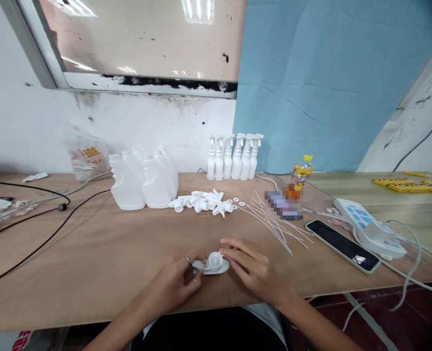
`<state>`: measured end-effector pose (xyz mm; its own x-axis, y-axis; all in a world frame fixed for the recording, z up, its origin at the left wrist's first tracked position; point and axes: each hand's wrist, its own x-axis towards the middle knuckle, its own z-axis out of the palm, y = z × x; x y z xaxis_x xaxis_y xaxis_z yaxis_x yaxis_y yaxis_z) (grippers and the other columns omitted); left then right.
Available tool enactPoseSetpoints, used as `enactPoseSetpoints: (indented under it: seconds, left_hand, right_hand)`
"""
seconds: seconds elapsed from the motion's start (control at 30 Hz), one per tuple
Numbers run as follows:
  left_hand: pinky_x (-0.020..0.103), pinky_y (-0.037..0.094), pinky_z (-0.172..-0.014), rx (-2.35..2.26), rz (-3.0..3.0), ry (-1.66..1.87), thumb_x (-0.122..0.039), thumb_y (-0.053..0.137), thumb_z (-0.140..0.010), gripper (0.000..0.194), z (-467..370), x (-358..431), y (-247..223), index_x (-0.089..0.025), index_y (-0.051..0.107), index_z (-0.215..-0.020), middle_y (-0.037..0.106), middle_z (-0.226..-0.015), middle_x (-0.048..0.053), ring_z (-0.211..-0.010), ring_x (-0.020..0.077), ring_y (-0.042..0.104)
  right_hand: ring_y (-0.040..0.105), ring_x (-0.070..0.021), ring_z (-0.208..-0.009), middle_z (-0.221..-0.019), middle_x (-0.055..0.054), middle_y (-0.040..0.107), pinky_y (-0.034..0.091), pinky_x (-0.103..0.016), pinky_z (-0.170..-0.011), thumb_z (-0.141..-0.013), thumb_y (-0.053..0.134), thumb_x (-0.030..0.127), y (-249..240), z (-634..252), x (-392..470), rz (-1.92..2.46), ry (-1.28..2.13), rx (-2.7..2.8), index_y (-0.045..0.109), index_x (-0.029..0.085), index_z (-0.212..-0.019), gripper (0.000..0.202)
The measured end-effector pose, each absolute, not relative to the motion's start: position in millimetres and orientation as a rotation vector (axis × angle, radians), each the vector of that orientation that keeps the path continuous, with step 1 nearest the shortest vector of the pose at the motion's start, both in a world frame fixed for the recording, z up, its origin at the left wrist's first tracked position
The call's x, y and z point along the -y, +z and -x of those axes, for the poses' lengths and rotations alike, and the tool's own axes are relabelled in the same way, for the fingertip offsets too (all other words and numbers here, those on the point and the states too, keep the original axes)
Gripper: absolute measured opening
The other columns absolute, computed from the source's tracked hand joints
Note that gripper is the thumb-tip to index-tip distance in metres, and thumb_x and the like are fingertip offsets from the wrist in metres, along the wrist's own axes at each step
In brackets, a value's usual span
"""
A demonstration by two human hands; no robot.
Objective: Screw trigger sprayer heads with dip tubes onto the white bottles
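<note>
The plastic piece is between your left hand and right hand, near the front edge of the surface. Past it lies a pile of plastic parts, with the jugs beside it on the left and the spray bottles behind. On your right are the straws, then the phone, then the power strip, with the drink bottle farther back.

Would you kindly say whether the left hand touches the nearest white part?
Touching: the head view shows the left hand pinching one end of the white part.
</note>
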<state>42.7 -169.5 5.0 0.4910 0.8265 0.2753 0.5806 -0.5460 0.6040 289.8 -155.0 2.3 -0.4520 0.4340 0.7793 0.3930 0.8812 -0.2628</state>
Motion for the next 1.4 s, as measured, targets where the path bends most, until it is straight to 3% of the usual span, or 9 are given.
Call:
enactPoseSetpoints:
  seconds: [0.17, 0.43, 0.63, 0.83, 1.0, 1.23, 1.4]
  left_hand:
    - [0.026, 0.051, -0.072, -1.120, -2.370, 0.770, -0.018, 0.049, -0.090, 0.023, -42.8, 174.5, 3.1, -0.025, 0.060, -0.109, 0.072, -0.092, 0.000, -0.077, 0.0158, 0.068]
    - [0.025, 0.054, -0.073, -1.088, -2.362, 0.813, -0.018, 0.048, -0.094, 0.036, -42.2, 174.4, -3.0, -0.028, 0.046, -0.128, 0.072, -0.101, -0.001, -0.081, 0.0146, 0.069]
    - [0.036, 0.050, -0.101, -0.912, -2.622, 0.823, -0.020, 0.052, -0.096, 0.051, -43.8, 178.9, 3.0, -0.031, 0.037, -0.144, 0.055, -0.140, 0.008, -0.122, 0.0218, 0.058]
    - [0.035, 0.054, -0.088, -0.895, -2.680, 0.733, -0.026, 0.053, -0.099, 0.037, -49.8, 174.6, 2.6, -0.030, 0.045, -0.135, 0.064, -0.120, 0.007, -0.105, 0.0213, 0.064]
    - [0.031, 0.054, -0.083, -0.884, -2.731, 0.777, -0.023, 0.049, -0.100, 0.033, -50.1, 169.4, -1.3, -0.030, 0.048, -0.132, 0.067, -0.108, 0.004, -0.096, 0.0190, 0.065]
    - [0.028, 0.054, -0.082, -0.861, -2.712, 0.818, -0.023, 0.050, -0.101, 0.025, -48.4, 169.0, -0.6, -0.028, 0.051, -0.125, 0.069, -0.108, 0.003, -0.096, 0.0174, 0.068]
    - [0.030, 0.054, -0.086, -0.972, -2.656, 0.879, -0.023, 0.053, -0.099, 0.034, -47.0, 167.9, -14.0, -0.028, 0.043, -0.131, 0.068, -0.115, 0.004, -0.100, 0.0188, 0.067]
  right_hand:
    - [0.062, -0.0212, -0.116, -0.126, -0.011, 0.066, 0.052, -0.038, -0.100, -0.093, 0.050, 0.004, 2.1, -293.6, 159.9, 0.467, 0.051, 2.313, 0.056, 0.018, -0.134, 0.044]
    - [0.058, -0.0196, -0.122, -0.134, -0.010, 0.060, 0.049, -0.036, -0.104, -0.095, 0.053, 0.010, 4.4, -299.5, 164.5, 0.502, 0.191, 2.375, 0.054, 0.022, -0.136, 0.043]
    - [0.055, -0.0201, -0.128, -0.137, -0.010, 0.060, 0.046, -0.037, -0.108, -0.097, 0.056, 0.016, -1.1, -298.0, 161.9, 0.556, 0.220, 2.378, 0.051, 0.022, -0.136, 0.040]
    - [0.060, -0.0221, -0.121, -0.131, -0.011, 0.062, 0.051, -0.038, -0.103, -0.095, 0.063, 0.022, -4.4, -294.1, 162.8, 0.673, 0.301, 2.378, 0.048, 0.022, -0.135, 0.043]
    - [0.064, -0.0226, -0.112, -0.122, -0.012, 0.065, 0.054, -0.036, -0.096, -0.097, 0.059, 0.021, -9.3, -293.3, 160.1, 0.609, 0.144, 2.375, 0.052, 0.021, -0.132, 0.035]
    - [0.066, -0.0210, -0.099, -0.109, -0.011, 0.067, 0.056, -0.032, -0.085, -0.100, 0.054, 0.023, -4.5, -293.2, 158.8, 0.593, 0.082, 2.451, 0.060, 0.019, -0.117, 0.019]
    - [0.061, -0.0238, -0.115, -0.125, -0.010, 0.064, 0.050, -0.039, -0.101, -0.099, 0.059, 0.033, -0.9, -296.1, 160.5, 0.668, 0.077, 2.403, 0.053, 0.022, -0.131, 0.035]
